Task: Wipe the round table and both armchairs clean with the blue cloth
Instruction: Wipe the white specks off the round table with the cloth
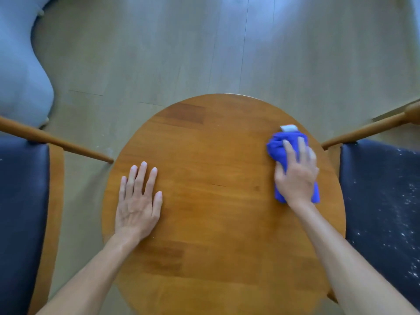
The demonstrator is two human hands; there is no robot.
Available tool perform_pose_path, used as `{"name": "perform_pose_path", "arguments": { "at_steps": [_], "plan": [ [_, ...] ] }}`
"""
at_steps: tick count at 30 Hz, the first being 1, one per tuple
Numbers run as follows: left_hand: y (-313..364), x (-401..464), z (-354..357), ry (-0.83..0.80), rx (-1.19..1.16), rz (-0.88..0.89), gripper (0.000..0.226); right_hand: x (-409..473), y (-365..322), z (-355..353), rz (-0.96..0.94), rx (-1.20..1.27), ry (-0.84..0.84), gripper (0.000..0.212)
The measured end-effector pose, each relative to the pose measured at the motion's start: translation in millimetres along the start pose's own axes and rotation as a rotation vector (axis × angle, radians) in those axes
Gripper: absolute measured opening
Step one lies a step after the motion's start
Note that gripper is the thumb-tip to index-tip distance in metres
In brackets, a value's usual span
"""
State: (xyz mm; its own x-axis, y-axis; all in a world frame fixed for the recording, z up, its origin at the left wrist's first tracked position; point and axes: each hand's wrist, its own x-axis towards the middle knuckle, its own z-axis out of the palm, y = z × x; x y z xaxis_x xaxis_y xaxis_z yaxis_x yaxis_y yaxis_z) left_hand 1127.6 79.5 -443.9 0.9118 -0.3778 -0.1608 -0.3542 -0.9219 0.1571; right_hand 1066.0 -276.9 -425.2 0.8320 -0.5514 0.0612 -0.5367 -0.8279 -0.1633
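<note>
The round wooden table (216,155) fills the middle of the view. My right hand (296,176) presses the bunched blue cloth (280,146) onto the table's right side with straight fingers; a white tag sticks out at the cloth's far end. My left hand (138,201) lies flat on the table's left part, fingers spread, holding nothing. The left armchair (22,212) has a dark seat that looks clean. White specks and dust are scattered over the dark seat of the right armchair (384,201).
Each chair's wooden armrest points toward the table, left armrest (68,146) and right armrest (363,130). A pale blue upholstered piece (20,76) stands at the far left. Grey-green plank floor (204,53) lies beyond the table.
</note>
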Motion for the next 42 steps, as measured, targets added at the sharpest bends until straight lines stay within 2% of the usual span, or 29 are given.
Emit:
{"name": "perform_pose_path", "arguments": {
  "at_steps": [2, 4, 6, 8, 11, 14, 17, 18, 19, 21, 24, 26, 29, 31, 32, 34, 36, 38, 40, 42],
  "plan": [
    [-0.9, -0.4, 4.5, 0.016, 0.021, -0.009, 0.063, -8.5, 32.5, -5.6, 0.170, -0.014, 0.035, 0.051],
    [-2.1, 0.5, 8.9, 0.027, 0.036, -0.008, 0.063, -16.6, 34.1, -1.8, 0.369, -0.005, 0.066, 0.049],
    [-3.5, 0.6, 11.0, 0.038, 0.046, -0.010, 0.064, -11.8, 4.0, 5.5, 0.564, 0.034, 0.104, 0.050],
    [-3.4, 0.8, 11.7, 0.042, 0.057, -0.008, 0.063, 4.6, -47.2, 14.2, 0.596, 0.066, 0.092, 0.053],
    [-3.9, 0.8, 12.1, 0.043, 0.075, -0.012, 0.064, 21.1, -143.9, 29.6, 0.308, 0.118, 0.009, 0.058],
    [-2.7, 1.5, 11.7, 0.051, 0.074, -0.014, 0.063, 6.7, -220.4, 42.1, -0.195, 0.136, -0.045, 0.055],
    [-1.9, 1.5, 10.8, 0.054, 0.066, -0.020, 0.063, 2.8, -211.7, 45.0, -0.757, 0.201, -0.103, 0.044],
    [-1.6, 1.5, 10.2, 0.051, 0.062, -0.022, 0.063, 10.0, -190.9, 41.9, -0.838, 0.209, -0.103, 0.045],
    [-1.5, 1.7, 10.0, 0.046, 0.059, -0.021, 0.063, 20.0, -165.3, 37.4, -0.831, 0.202, -0.096, 0.046],
    [-2.3, 2.0, 9.8, 0.035, 0.056, -0.022, 0.064, 40.9, -100.0, 27.1, -0.580, 0.151, -0.047, 0.048],
    [-2.7, 2.6, 8.9, 0.024, 0.046, -0.022, 0.064, 34.4, 9.0, -1.3, 0.021, 0.016, 0.004, 0.049],
    [-1.8, 3.4, 6.7, 0.027, 0.034, -0.024, 0.064, -0.5, 51.4, -15.3, 0.380, 0.008, 0.038, 0.049],
    [0.9, 3.2, 4.7, 0.045, 0.013, -0.025, 0.064, -49.3, 46.6, -15.3, 0.811, 0.050, 0.108, 0.050],
    [1.2, 3.2, 3.9, 0.054, 0.005, -0.022, 0.064, -52.0, 9.4, -6.5, 0.933, 0.088, 0.140, 0.051],
    [1.0, 3.5, 3.9, 0.056, 0.005, -0.019, 0.064, -45.3, -16.0, -0.7, 0.917, 0.098, 0.140, 0.052],
    [0.7, 3.4, 5.1, 0.060, 0.014, -0.019, 0.064, -29.3, -77.6, 11.6, 0.749, 0.107, 0.117, 0.052],
    [0.4, 2.5, 6.5, 0.061, 0.015, -0.018, 0.064, -28.4, -140.8, 23.9, 0.464, 0.093, 0.086, 0.053],
    [-0.8, 2.5, 7.9, 0.073, 0.014, -0.014, 0.063, -50.3, -179.6, 34.4, 0.089, 0.083, 0.053, 0.051],
    [-3.7, 1.6, 9.7, 0.078, 0.016, -0.010, 0.062, -88.9, -173.2, 31.6, -0.303, 0.165, -0.020, 0.046],
    [-6.0, 1.3, 10.2, 0.072, 0.016, -0.009, 0.062, -132.8, -123.1, 18.5, -0.618, 0.153, -0.080, 0.045]
  ]
}}
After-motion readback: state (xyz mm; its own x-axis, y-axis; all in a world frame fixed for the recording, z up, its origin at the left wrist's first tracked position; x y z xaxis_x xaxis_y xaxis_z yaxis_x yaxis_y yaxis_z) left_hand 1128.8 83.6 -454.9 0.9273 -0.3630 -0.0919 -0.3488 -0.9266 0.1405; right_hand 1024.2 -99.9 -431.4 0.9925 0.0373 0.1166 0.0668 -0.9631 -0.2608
